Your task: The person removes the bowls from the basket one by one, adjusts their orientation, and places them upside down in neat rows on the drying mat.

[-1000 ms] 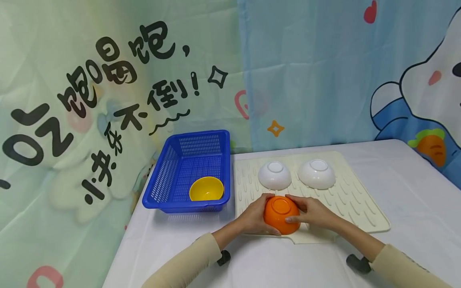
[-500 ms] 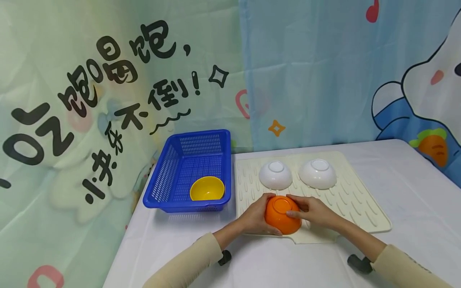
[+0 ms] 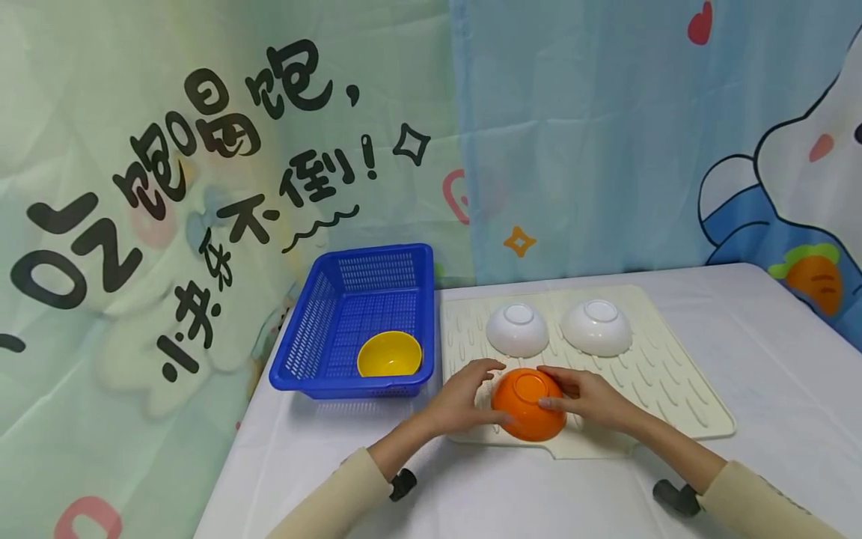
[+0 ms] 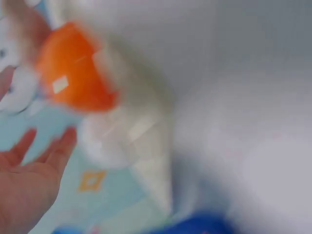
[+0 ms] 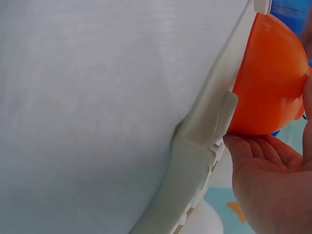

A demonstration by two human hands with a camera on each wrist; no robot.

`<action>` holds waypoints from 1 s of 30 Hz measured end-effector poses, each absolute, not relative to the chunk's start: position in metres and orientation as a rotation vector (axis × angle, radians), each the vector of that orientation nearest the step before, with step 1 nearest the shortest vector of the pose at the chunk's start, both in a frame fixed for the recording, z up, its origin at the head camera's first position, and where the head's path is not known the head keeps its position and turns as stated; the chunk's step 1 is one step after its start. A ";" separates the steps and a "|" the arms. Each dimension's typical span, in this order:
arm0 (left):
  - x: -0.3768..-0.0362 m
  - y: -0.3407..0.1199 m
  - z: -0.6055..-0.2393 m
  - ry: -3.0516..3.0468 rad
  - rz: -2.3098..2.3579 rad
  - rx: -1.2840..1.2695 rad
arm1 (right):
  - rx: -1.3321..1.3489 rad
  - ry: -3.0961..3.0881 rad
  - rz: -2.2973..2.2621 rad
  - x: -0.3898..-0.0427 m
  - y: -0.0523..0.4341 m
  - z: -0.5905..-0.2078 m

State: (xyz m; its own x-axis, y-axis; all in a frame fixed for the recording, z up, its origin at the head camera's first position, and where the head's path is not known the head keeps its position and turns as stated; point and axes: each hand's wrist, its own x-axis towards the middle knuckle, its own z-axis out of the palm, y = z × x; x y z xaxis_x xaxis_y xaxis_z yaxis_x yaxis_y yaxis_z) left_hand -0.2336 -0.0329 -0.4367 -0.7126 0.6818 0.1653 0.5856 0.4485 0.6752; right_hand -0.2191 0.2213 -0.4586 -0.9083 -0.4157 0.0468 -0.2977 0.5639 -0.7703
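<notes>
An orange bowl (image 3: 525, 412) lies upside down, slightly tilted, at the near edge of a cream ridged mat (image 3: 673, 389). My right hand (image 3: 581, 397) holds its right side, with thumb and fingers laid on the base and wall. In the right wrist view the orange bowl (image 5: 270, 78) presses against that right hand (image 5: 273, 185) above the mat's rim (image 5: 195, 165). My left hand (image 3: 471, 393) hovers just left of the bowl with fingers spread and nothing in it. The blurred left wrist view shows the left hand (image 4: 29, 180) flat and apart from the orange bowl (image 4: 73, 73).
Two white bowls (image 3: 517, 329) (image 3: 597, 327) sit upside down at the mat's far side. Left of the mat stands a blue plastic basket (image 3: 316, 329) with a yellow bowl (image 3: 389, 354) upright inside. A white cloth covers the table (image 3: 774, 359); printed curtains hang behind.
My left hand has let go of the orange bowl and drawn back to the left, fingers spread. The right hand stays on the bowl, which now tilts a little.
</notes>
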 end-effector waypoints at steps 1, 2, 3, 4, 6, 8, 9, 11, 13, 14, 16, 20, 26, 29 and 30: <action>-0.232 -0.040 -0.425 2.544 1.144 1.148 | -0.604 2.660 -1.259 -0.219 0.221 -0.458; -0.231 -0.048 -0.413 2.531 1.182 1.177 | -0.598 2.669 -1.251 -0.218 0.221 -0.457; -0.230 -0.057 -0.400 2.522 1.223 1.201 | -0.593 2.677 -1.243 -0.218 0.221 -0.456; -0.231 -0.066 -0.387 2.533 1.262 1.219 | -0.590 2.688 -1.234 -0.217 0.221 -0.455; -0.237 -0.087 -0.363 2.605 1.330 1.258 | -0.593 2.699 -1.228 -0.217 0.221 -0.454; -0.247 -0.110 -0.345 2.721 1.386 1.237 | -0.595 2.704 -1.226 -0.218 0.222 -0.454; -0.254 -0.121 -0.339 2.781 1.399 1.202 | -0.597 2.706 -1.223 -0.218 0.222 -0.455; -0.270 -0.143 -0.332 2.881 1.397 1.099 | -0.594 2.704 -1.222 -0.218 0.222 -0.456; -0.285 -0.162 -0.334 2.916 1.350 0.947 | -0.588 2.696 -1.225 -0.218 0.222 -0.457; -0.291 -0.169 -0.337 2.920 1.294 0.878 | -0.589 2.692 -1.228 -0.218 0.222 -0.458; -0.302 -0.182 -0.346 2.893 1.156 0.774 | -0.589 2.683 -1.235 -0.218 0.222 -0.459; -0.311 -0.195 -0.368 2.719 0.928 0.660 | -0.588 2.667 -1.249 -0.216 0.222 -0.460; -0.313 -0.195 -0.388 2.522 0.740 0.536 | -0.581 2.653 -1.263 -0.216 0.222 -0.460; -0.312 -0.192 -0.393 2.469 0.764 0.466 | -0.589 2.649 -1.272 -0.217 0.223 -0.459; -0.312 -0.192 -0.394 2.457 0.782 0.444 | -0.590 2.646 -1.274 -0.217 0.223 -0.459</action>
